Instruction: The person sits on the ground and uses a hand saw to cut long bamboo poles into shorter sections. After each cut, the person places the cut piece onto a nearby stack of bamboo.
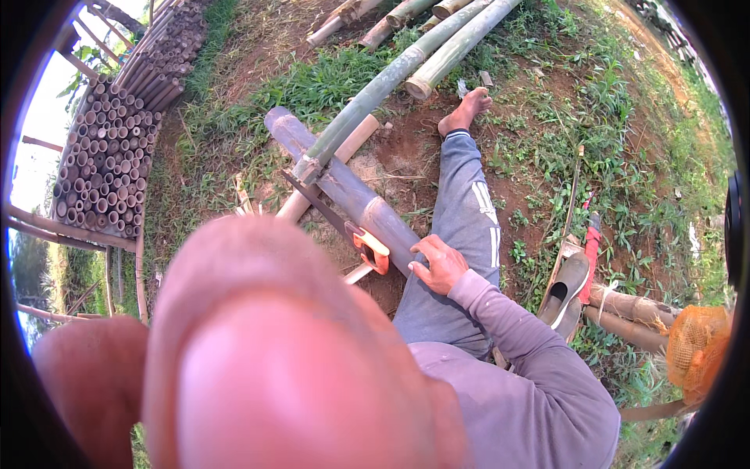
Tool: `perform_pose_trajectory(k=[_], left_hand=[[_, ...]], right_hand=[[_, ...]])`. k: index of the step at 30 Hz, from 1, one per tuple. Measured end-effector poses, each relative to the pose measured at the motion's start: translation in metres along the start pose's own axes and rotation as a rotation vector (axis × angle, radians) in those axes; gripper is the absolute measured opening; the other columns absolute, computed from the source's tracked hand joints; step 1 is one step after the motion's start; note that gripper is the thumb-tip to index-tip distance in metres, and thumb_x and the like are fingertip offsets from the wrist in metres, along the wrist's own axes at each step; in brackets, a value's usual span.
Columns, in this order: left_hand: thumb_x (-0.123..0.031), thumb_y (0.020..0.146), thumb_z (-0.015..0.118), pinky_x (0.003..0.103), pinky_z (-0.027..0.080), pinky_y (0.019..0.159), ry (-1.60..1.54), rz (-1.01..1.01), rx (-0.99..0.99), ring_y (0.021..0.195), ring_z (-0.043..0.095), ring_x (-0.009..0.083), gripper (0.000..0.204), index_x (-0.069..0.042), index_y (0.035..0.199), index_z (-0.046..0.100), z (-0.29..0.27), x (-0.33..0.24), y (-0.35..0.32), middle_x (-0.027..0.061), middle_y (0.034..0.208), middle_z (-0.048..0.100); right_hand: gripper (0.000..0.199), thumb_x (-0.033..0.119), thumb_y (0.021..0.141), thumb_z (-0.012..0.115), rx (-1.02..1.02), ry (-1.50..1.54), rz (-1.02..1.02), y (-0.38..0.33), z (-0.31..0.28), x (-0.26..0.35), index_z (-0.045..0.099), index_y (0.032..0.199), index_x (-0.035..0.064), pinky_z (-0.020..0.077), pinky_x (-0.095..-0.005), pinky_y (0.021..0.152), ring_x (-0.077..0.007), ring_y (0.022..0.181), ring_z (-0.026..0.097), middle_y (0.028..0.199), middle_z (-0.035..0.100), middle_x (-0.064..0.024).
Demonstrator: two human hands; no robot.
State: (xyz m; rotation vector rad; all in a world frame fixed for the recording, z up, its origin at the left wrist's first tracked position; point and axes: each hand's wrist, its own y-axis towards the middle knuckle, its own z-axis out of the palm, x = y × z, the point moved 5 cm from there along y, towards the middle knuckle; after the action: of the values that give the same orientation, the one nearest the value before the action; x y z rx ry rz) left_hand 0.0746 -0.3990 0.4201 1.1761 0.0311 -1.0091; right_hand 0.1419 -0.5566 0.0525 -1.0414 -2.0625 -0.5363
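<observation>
Bare red-brown earth (406, 148) and patchy grass fill the frame — stacked cut bamboo tubes (105, 164) upper left. At centre, the right hand (439, 264) rests flat, fingers spread, on the thick grey bamboo pole (344, 184) beside an orange-handled handsaw (367, 248); the left hand (258, 352), a blur against the lens — grip cannot be told.

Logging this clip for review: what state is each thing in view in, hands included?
Right hand: open, palm resting on the thick bamboo pole.
Left hand: blurred, close against the camera; grip cannot be told.
Thick bamboo pole: lying on the ground.
Hand saw: leaning against the pole, not held.
Green bamboo stems: laid across the pole.
Stacked bamboo pieces: piled, cut ends showing.
Shoe: off, on the grass.
</observation>
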Motion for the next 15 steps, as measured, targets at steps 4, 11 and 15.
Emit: perform_pose_trajectory(k=[4, 11, 15], left_hand=[[-0.054, 0.099, 0.074, 0.022, 0.047, 0.081, 0.336, -0.224, -0.123, 0.098, 0.056, 0.0102, 0.079, 0.006, 0.145, 0.051, -0.062, 0.043, 0.016, 0.0129, 0.13, 0.063], [-0.018, 0.092, 0.082, 0.033, 0.055, 0.074, 1.55, -0.618, 0.159, 0.08, 0.062, 0.0193, 0.042, 0.0, 0.126, 0.067, -0.223, 0.093, -0.01, 0.0135, 0.108, 0.071], [-0.025, 0.097, 0.072, 0.038, 0.056, 0.097, 2.549, -1.06, -0.283, 0.115, 0.072, 0.0269, 0.036, -0.006, 0.126, 0.068, -0.013, 0.132, 0.043, 0.0186, 0.125, 0.074]], right_hand=[[0.039, 0.032, 0.096, 0.077, 0.048, -0.164, -0.008, 0.015, -0.072, 0.005, 0.068, 0.126, 0.0084, 0.0587, -0.048, 0.087, -0.0386, 0.099, 0.071, 0.115, 0.067, -0.016], [0.03, 0.027, 0.087, 0.078, -0.108, -0.539, -0.494, 0.075, -0.191, 0.176, 0.067, 0.105, 0.0061, 0.057, -0.0488, 0.076, -0.0346, 0.089, 0.072, 0.09, 0.063, -0.0123], [0.031, 0.026, 0.079, 0.075, -0.058, -0.779, -0.69, 0.073, -0.197, 0.278, 0.07, 0.099, 0.0034, 0.0525, -0.0388, 0.068, -0.0242, 0.083, 0.071, 0.092, 0.068, -0.0084]])
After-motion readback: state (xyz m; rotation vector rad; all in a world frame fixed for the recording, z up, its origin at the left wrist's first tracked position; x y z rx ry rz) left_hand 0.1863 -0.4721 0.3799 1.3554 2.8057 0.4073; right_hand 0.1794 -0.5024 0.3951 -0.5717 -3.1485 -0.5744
